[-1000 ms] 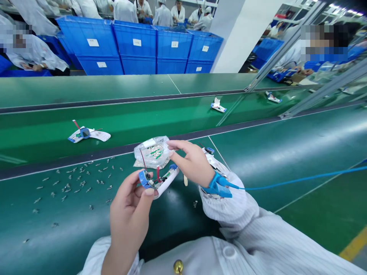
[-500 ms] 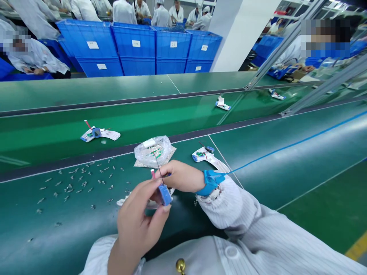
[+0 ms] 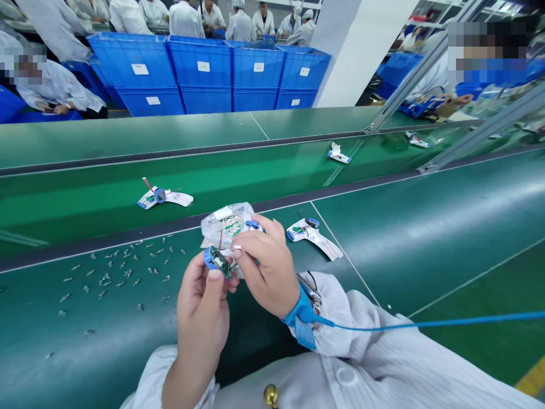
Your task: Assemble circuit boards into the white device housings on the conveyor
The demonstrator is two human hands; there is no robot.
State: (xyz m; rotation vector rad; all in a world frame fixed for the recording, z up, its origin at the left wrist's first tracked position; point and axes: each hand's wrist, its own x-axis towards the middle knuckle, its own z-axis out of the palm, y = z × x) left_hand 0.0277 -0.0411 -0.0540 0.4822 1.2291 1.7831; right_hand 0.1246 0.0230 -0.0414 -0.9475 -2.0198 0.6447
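Observation:
My left hand (image 3: 204,301) is closed on a small blue-and-white part with a green circuit board (image 3: 216,261) and thin wires, held up over the green bench. My right hand (image 3: 264,264) pinches the same part from the right, fingers curled on it; a blue wrist strap (image 3: 301,318) with a blue cord is on that wrist. Just behind the hands lies a clear plastic bag of small boards (image 3: 225,222). A second white-and-blue assembly (image 3: 313,234) lies on the bench to the right of the hands.
Several small metal pieces (image 3: 114,272) are scattered on the bench at left. More assemblies, one at the left (image 3: 164,197) and one farther right (image 3: 339,154), ride the green conveyor belt. Blue crates (image 3: 204,74) and people in white coats stand behind; a co-worker sits at the far right.
Both hands rose and turned the part so its circuit board faces up; my right hand moved from beneath to gripping it from the right. The belt assemblies shifted rightward.

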